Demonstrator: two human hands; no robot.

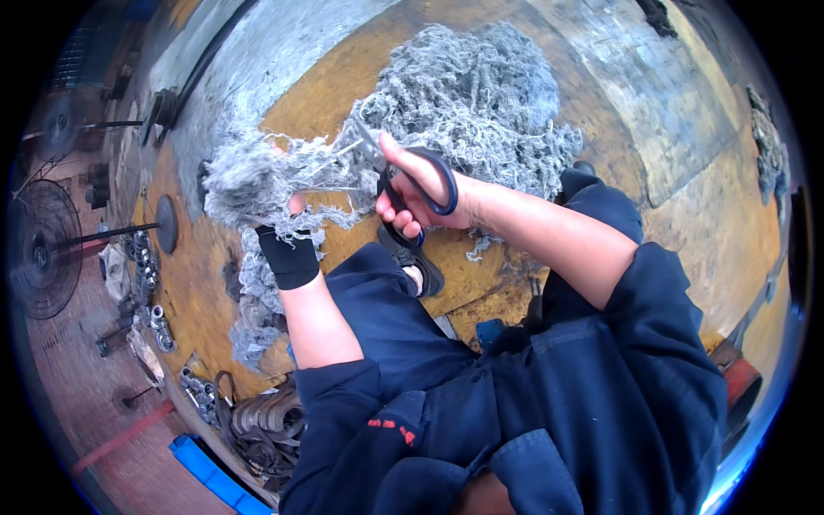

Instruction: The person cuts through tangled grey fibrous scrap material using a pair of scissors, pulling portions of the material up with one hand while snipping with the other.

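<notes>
My right hand (410, 199) is closed round a pair of scissors (446, 190) with dark loop handles. Their blades point up and left, apart at the tips, against strands of grey yarn. A tangled bunch of the yarn (249, 182) is held up in my left hand (297, 204), which it mostly hides; a black wristband (288, 259) covers that wrist. Loose threads stretch from this bunch toward the scissors. Just beyond both hands lies a large heap of the same grey yarn (481, 94) on the floor.
More grey scraps (256, 322) lie beside my left forearm. Worn yellowish boards (687, 245) cover the floor. At the left are a black fan (41, 257), a disc on a rod (167, 224) and metal fittings (161, 329). A blue bin edge (210, 476) shows at lower left.
</notes>
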